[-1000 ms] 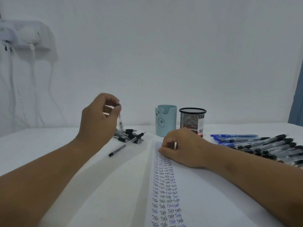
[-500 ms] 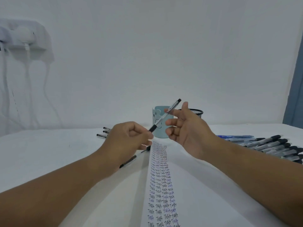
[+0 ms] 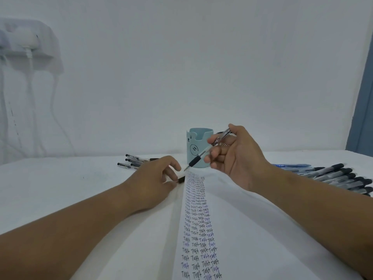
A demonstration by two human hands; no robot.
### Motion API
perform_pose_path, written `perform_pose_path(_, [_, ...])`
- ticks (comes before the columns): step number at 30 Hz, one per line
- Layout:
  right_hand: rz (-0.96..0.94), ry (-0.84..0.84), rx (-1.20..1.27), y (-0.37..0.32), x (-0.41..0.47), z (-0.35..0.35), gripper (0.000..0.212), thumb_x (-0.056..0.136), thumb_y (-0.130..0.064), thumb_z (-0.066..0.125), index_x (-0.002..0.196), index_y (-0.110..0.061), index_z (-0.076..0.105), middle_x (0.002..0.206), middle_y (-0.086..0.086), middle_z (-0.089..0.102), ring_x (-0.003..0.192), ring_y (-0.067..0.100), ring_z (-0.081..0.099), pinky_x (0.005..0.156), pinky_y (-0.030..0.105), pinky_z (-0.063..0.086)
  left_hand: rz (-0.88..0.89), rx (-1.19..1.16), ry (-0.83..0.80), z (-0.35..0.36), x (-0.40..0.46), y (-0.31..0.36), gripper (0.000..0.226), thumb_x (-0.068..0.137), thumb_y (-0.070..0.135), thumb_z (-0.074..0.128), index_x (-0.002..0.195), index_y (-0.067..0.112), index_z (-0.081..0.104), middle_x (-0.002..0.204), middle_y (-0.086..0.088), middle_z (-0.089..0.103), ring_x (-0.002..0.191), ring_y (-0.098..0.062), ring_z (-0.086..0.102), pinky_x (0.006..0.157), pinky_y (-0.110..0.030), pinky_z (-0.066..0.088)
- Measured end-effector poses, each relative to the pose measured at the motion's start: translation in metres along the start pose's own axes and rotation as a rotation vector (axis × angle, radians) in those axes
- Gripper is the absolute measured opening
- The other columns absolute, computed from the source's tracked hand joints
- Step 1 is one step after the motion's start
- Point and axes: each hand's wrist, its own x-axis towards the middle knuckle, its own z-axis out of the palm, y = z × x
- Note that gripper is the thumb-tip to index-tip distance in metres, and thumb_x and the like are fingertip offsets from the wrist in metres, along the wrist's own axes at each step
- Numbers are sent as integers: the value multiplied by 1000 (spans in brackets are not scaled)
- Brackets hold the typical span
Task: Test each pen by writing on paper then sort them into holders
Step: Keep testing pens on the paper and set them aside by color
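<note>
My right hand [image 3: 234, 158] grips a clear pen with a black grip [image 3: 198, 158], its tip pointing down-left just above the top of the paper [image 3: 252, 229]. Columns of the handwritten word "Test" [image 3: 196, 219] run down the sheet. My left hand [image 3: 155, 178] rests on the table at the paper's left edge, fingers loosely curved over a pen lying there; only that pen's black end [image 3: 181, 180] shows. A light-blue bear-face holder [image 3: 198, 150] stands behind the pen tip. The black mesh holder [image 3: 223, 144] is almost hidden behind my right hand.
A small pile of black-capped pens [image 3: 132, 161] lies at the back left. A long row of black-capped pens [image 3: 341, 177] and a few blue pens [image 3: 290, 165] lie at the right. A white wall stands behind the table, cables hang at far left.
My left hand lifted a pen and passed it to my right hand. The right hand now grips it with the tip lowered toward the paper; the left hand dropped to the table.
</note>
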Motion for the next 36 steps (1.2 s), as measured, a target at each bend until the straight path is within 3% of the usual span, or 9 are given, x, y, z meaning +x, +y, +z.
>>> perform_pose_path(5, [-4,93,6,0,8,-14,60,89,-71,48,88,-12,58,61,4,44,56,23,50,56,29,47,56,184,7,-5,6,-9,27,91,7,65,86,33,63,96,12,68,73,11,53,67,-6,36])
perform_pose_path(6, [-33,116,-49,1,10,-15,49,87,-63,60,84,-15,55,62,2,41,56,20,45,55,28,44,54,212,11,-5,8,-12,27,91,7,64,85,33,64,97,10,68,72,9,52,68,-6,35])
perform_pose_path(8, [-112,186,-180,4,15,-18,31,89,-20,76,77,-18,47,63,2,38,52,16,35,48,24,35,30,245,19,-4,10,-15,23,90,6,61,87,29,67,101,6,67,75,3,52,74,-8,37])
perform_pose_path(11, [-154,274,-245,8,18,-22,35,84,11,62,74,-16,42,55,3,37,45,16,30,40,24,27,53,271,77,-1,11,-14,18,93,13,60,99,29,67,108,5,63,100,-13,54,98,-34,44])
perform_pose_path(14, [-120,252,-212,4,18,-20,10,88,0,56,80,-7,55,53,9,48,45,23,48,42,25,40,192,187,17,0,4,3,20,100,34,56,116,36,66,116,26,60,118,-9,46,106,-39,35])
perform_pose_path(17, [0,95,-245,3,21,-19,20,92,-11,51,92,0,68,71,17,67,58,27,65,47,26,48,227,188,-149,7,1,12,38,88,62,47,114,42,66,115,31,61,119,4,44,111,-43,32])
perform_pose_path(25, [42,-8,-648,23,48,-13,29,91,-23,70,67,-13,58,58,10,59,42,16,44,40,19,32,197,116,-203,11,8,1,42,78,70,51,110,46,64,115,34,61,120,7,50,115,-42,32])
perform_pose_path(32, [-106,48,-863,41,54,-18,33,81,-14,74,58,-17,51,51,5,62,48,12,53,51,21,42,181,36,-196,12,12,-5,29,81,63,65,104,47,69,116,39,60,123,7,50,117,-41,31])
perform_pose_path(36, [-93,17,-907,41,54,-19,32,81,-13,68,58,-20,47,49,0,61,48,11,52,48,20,36,180,48,-203,13,12,-6,43,71,76,53,105,53,65,117,38,59,125,5,49,116,-40,33])
